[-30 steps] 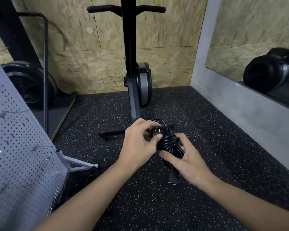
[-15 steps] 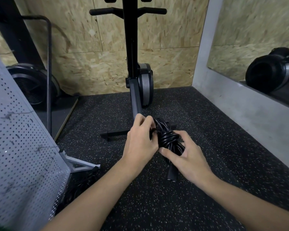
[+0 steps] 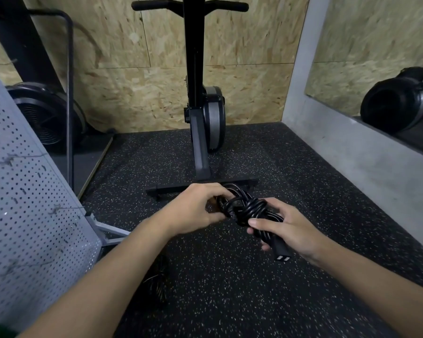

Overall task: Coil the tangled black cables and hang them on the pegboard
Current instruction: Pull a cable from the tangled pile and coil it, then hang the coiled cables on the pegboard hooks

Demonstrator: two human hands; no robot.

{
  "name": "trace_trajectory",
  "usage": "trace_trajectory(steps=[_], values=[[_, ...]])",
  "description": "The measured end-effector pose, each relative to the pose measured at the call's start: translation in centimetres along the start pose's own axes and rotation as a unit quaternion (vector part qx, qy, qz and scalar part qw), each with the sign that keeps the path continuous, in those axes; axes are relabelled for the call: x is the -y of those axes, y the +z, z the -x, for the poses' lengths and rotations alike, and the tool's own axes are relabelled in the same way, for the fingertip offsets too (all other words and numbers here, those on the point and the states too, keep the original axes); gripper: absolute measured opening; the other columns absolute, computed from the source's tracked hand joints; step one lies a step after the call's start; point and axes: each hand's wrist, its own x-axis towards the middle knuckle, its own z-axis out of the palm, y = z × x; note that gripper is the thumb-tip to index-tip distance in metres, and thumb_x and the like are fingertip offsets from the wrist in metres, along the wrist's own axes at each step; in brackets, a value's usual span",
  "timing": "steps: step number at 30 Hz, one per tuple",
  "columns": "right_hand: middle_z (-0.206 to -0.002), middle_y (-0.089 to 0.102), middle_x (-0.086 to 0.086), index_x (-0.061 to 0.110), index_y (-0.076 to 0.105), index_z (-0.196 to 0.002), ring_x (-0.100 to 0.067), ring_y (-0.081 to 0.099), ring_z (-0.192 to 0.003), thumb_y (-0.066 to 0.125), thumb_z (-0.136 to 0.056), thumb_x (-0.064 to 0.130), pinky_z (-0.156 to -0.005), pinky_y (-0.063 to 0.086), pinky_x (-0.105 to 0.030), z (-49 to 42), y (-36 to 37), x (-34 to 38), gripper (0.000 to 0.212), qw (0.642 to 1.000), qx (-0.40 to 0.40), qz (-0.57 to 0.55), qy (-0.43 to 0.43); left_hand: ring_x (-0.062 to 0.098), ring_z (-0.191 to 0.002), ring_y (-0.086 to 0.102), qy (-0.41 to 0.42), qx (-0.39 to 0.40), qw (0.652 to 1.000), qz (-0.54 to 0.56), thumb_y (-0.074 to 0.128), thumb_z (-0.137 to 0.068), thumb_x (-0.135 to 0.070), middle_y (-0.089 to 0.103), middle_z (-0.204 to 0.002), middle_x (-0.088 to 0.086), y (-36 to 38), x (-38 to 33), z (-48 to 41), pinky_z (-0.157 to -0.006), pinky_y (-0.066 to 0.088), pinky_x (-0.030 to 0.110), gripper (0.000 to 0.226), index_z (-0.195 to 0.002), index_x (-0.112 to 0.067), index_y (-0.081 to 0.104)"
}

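Note:
A coiled black cable (image 3: 248, 208), wrapped round its own middle, hangs in the air between both my hands above the speckled floor. My left hand (image 3: 193, 209) grips the coil's left loops, fingers curled over the top. My right hand (image 3: 288, 230) grips the lower right end, thumb across the strands, and the cable's plug (image 3: 280, 251) sticks out below the fingers. The grey pegboard (image 3: 27, 215) leans at the left edge of the view, with a few wire hooks on it. Another dark cable tangle (image 3: 156, 284) lies on the floor by the pegboard's foot, partly hidden by my left forearm.
A black exercise machine (image 3: 195, 113) stands upright straight ahead, its base bar just beyond my hands. A fan wheel (image 3: 44, 118) and a black tube frame (image 3: 70, 98) sit at the left. A grey wall with a mirror (image 3: 376, 69) runs along the right.
The coil has tilted from upright towards lying sideways. My right hand slid down to the plug end and my left hand shifted onto the left loops.

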Motion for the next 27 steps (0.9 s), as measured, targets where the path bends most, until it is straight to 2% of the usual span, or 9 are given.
trace_trajectory(steps=[1, 5, 9, 12, 16, 20, 22, 24, 27], values=[[-0.106, 0.077, -0.020, 0.017, 0.063, -0.128, -0.025, 0.073, -0.086, 0.082, -0.087, 0.021, -0.066, 0.060, -0.038, 0.0, 0.0, 0.0, 0.045, 1.000, 0.014, -0.008, 0.010, 0.002, -0.102, 0.064, 0.001, 0.002, 1.000, -0.002, 0.086, -0.084, -0.015, 0.068, -0.114, -0.016, 0.0, 0.1, 0.0, -0.093, 0.053, 0.027, 0.039, -0.119, -0.025, 0.073], [-0.108, 0.074, -0.027, 0.013, 0.061, -0.131, -0.022, 0.066, -0.074, 0.079, -0.086, 0.021, -0.062, 0.059, -0.034, 0.0, -0.5, 0.5, 0.050, 0.998, 0.049, -0.034, 0.021, 0.006, -0.085, 0.063, 0.032, -0.030, 0.999, -0.004, 0.094, -0.074, -0.024, 0.068, -0.098, -0.015, -0.3, 0.0, 0.0, -0.077, 0.053, 0.029, 0.034, -0.103, -0.022, 0.077], [-0.111, 0.074, -0.026, 0.011, 0.060, -0.134, -0.017, 0.067, -0.071, 0.081, -0.088, 0.022, -0.064, 0.060, -0.033, -0.2, -1.4, 0.4, 0.052, 0.996, 0.072, -0.041, 0.015, 0.009, -0.091, 0.067, 0.084, -0.058, 0.995, -0.017, 0.092, -0.077, -0.032, 0.068, -0.100, -0.013, -0.1, -0.3, 0.5, -0.080, 0.057, 0.034, 0.025, -0.091, -0.022, 0.074], [-0.114, 0.073, -0.028, 0.011, 0.058, -0.137, -0.019, 0.065, -0.070, 0.077, -0.085, 0.025, -0.065, 0.060, -0.034, -0.4, -1.5, 0.1, 0.057, 0.995, 0.074, -0.062, 0.015, 0.011, -0.089, 0.065, 0.082, -0.066, 0.994, -0.018, 0.091, -0.077, -0.031, 0.063, -0.100, -0.011, 0.0, -0.6, 0.4, -0.078, 0.057, 0.037, 0.024, -0.083, -0.021, 0.070], [-0.117, 0.070, -0.031, 0.009, 0.059, -0.136, -0.023, 0.064, -0.074, 0.076, -0.090, 0.025, -0.067, 0.061, -0.036, -0.7, -1.4, 0.2, 0.051, 0.993, 0.082, -0.090, -0.003, 0.011, -0.087, 0.068, 0.045, -0.087, 0.994, 0.041, 0.094, -0.075, -0.029, 0.066, -0.097, -0.010, -1.3, 0.1, 0.4, -0.079, 0.059, 0.037, 0.020, -0.083, -0.021, 0.078], [-0.117, 0.071, -0.029, 0.012, 0.055, -0.138, -0.023, 0.067, -0.079, 0.072, -0.093, 0.020, -0.074, 0.061, -0.037, -0.9, -0.9, -0.1, 0.048, 0.993, 0.083, -0.079, 0.013, 0.006, -0.091, 0.067, 0.022, -0.073, 0.997, 0.011, 0.091, -0.077, -0.035, 0.068, -0.097, -0.014, -1.0, 0.9, 0.6, -0.084, 0.057, 0.037, 0.022, -0.095, -0.030, 0.078], [-0.120, 0.073, -0.022, 0.018, 0.054, -0.139, -0.024, 0.072, -0.093, 0.075, -0.091, 0.025, -0.085, 0.059, -0.040, -1.2, -0.8, -0.7, 0.053, 0.995, 0.094, -0.037, 0.025, 0.006, -0.091, 0.069, -0.010, -0.051, 0.998, 0.026, 0.092, -0.077, -0.036, 0.073, -0.095, -0.014, -0.5, 1.3, 0.8, -0.086, 0.058, 0.039, 0.026, -0.098, -0.033, 0.077], [-0.122, 0.075, -0.007, 0.025, 0.057, -0.137, -0.018, 0.073, -0.108, 0.079, -0.087, 0.035, -0.100, 0.055, -0.042, -1.6, -0.6, -0.9, 0.055, 0.994, 0.084, 0.057, 0.030, 0.004, -0.089, 0.072, -0.038, -0.029, 0.998, 0.041, 0.092, -0.076, -0.035, 0.076, -0.093, -0.014, -0.2, 1.6, 0.9, -0.086, 0.059, 0.038, 0.028, -0.100, -0.033, 0.077], [-0.120, 0.076, 0.010, 0.028, 0.065, -0.126, -0.007, 0.071, -0.111, 0.087, -0.079, 0.047, -0.110, 0.049, -0.042, -2.0, 0.3, -0.7, 0.056, 0.981, 0.068, 0.179, 0.023, 0.001, -0.086, 0.071, -0.055, -0.008, 0.998, 0.032, 0.094, -0.075, -0.031, 0.076, -0.090, -0.015, -0.2, 1.8, 1.3, -0.085, 0.059, 0.035, 0.027, -0.097, -0.032, 0.078]])
